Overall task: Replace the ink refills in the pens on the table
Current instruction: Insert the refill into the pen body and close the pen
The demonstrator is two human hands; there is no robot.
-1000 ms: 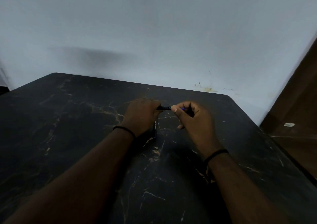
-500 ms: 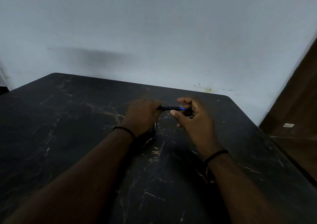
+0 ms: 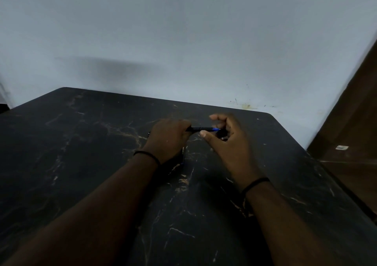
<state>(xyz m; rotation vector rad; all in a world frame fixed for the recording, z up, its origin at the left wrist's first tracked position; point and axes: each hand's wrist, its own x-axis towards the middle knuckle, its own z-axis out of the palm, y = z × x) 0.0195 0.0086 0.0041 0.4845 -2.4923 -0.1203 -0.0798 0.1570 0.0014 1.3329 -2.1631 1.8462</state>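
A dark pen (image 3: 201, 129) with a blue end lies level between my two hands, just above the black marble-patterned table (image 3: 81, 153). My left hand (image 3: 169, 137) is closed around its left end. My right hand (image 3: 226, 137) curls around the blue right end; whether thumb and fingers touch it I cannot tell. Another dark pen (image 3: 183, 153) lies on the table under my left wrist, mostly hidden.
A pale wall stands right behind the table's far edge. A brown wooden door or panel (image 3: 353, 123) sits to the right of the table's right edge.
My right hand has slid to the right along the pen and loosened, baring more of the barrel and its blue end. My left hand has stayed put.
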